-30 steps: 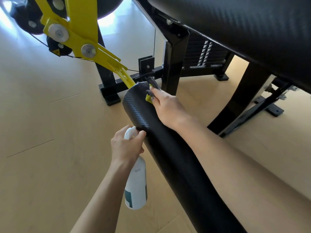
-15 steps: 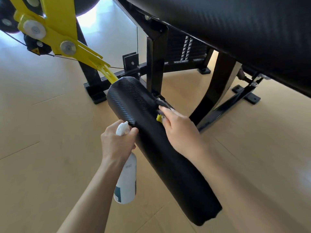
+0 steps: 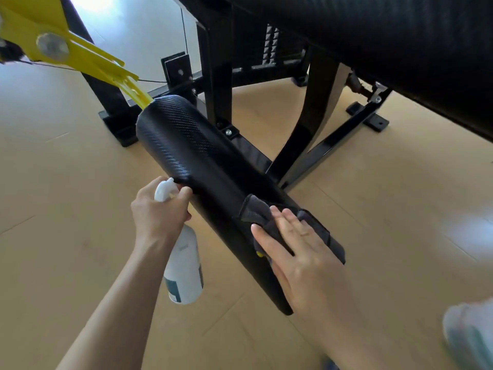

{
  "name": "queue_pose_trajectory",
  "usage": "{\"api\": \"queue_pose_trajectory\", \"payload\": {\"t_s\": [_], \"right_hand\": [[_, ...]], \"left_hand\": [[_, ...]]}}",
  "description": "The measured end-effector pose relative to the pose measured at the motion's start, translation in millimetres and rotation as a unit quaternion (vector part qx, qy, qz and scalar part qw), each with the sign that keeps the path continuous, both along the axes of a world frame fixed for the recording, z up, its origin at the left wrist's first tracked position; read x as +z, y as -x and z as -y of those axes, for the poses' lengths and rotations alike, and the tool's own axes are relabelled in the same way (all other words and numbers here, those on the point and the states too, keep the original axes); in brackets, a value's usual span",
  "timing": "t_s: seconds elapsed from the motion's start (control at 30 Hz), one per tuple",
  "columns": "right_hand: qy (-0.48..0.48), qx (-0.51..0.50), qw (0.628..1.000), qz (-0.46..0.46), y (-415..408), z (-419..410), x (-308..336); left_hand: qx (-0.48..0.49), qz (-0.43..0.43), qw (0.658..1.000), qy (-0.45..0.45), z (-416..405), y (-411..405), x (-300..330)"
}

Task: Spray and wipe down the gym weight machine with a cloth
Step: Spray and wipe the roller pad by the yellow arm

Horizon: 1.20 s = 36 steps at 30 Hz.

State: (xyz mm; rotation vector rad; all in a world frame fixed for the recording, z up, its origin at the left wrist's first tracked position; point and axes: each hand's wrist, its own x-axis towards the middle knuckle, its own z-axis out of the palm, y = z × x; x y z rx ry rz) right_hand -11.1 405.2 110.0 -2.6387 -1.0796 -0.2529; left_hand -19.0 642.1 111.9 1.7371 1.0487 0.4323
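A person's view down onto a black roller pad (image 3: 202,161) slanting across the middle, fixed to a yellow arm (image 3: 88,60) at its far end; the right hand (image 3: 298,252) lies flat, fingers spread, pressing a dark cloth (image 3: 256,212) onto the pad's near end; the left hand (image 3: 160,212) is wrapped round the neck of a white bottle (image 3: 182,273), hanging just beside the pad. The cloth looks soft and limp, best worked under a flat palm; the textured pad seems firm, probably slick when wet.
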Motion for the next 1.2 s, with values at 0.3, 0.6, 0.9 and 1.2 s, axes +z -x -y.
{"api": "queue_pose_trajectory", "payload": {"t_s": [0.3, 0.6, 0.9, 1.2], "right_hand": [[0.014, 0.09, 0.996, 0.019, -61, -100, -3], [-0.078, -0.035, 0.995, -0.045, 9, 29, -2], [-0.094, -0.187, 0.866, -0.453, -103, 19, 12], [-0.196, -0.193, 0.874, -0.402, -60, 68, -22]], "left_hand": [[-0.035, 0.009, 0.997, -0.065, 9, 2, 4], [-0.013, 0.018, 0.998, -0.054, 31, -2, 8], [-0.017, 0.079, 0.996, -0.035, 40, -16, 6], [-0.025, 0.06, 0.997, -0.03, 34, -4, -1]]}}
